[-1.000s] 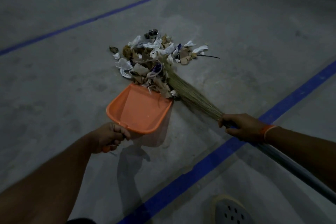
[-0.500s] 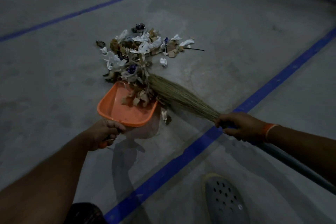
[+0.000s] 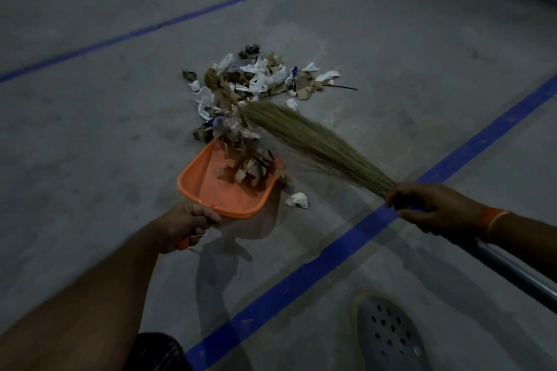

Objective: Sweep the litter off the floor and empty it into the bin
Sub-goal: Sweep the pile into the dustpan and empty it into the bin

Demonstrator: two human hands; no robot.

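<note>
- Your left hand (image 3: 184, 224) is gripping the handle of the orange dustpan (image 3: 208, 187), and your right hand (image 3: 434, 208) is wrapped around the neck of the grass broom (image 3: 304, 137); both hands are closed on their tools, so neither is free to catch anything.
- The litter pile (image 3: 259, 78) is mostly lying on the floor (image 3: 90, 144) beyond the pan's mouth, with only a small clump of leaves and paper (image 3: 250, 170) sitting inside the pan.
- You are risking a spill at the pan's right corner: scraps are already hanging over that edge, and one white crumpled piece (image 3: 298, 199) is lying on the floor just beside the pan, outside it.
- The bristles look blurred and may be riding above the floor; a fast, high stroke is likely to flick light plastic scraps past or over the pan.
- If the pan's front lip is lifting, fine bits are likely sliding underneath; I cannot tell whether it is sitting flat.
- The dark stick (image 3: 343, 87) and the outlying scrap (image 3: 189, 74) at the pile's edges are easy to miss.
- The light is dim, so small pieces may be going unnoticed.
- No bin is in view, so you are facing a carry; an overfilled or tilted pan is likely to shed litter on the way.
- Your shoe (image 3: 388, 337) is planted near the blue line (image 3: 301, 280), well apart from the pile.
</note>
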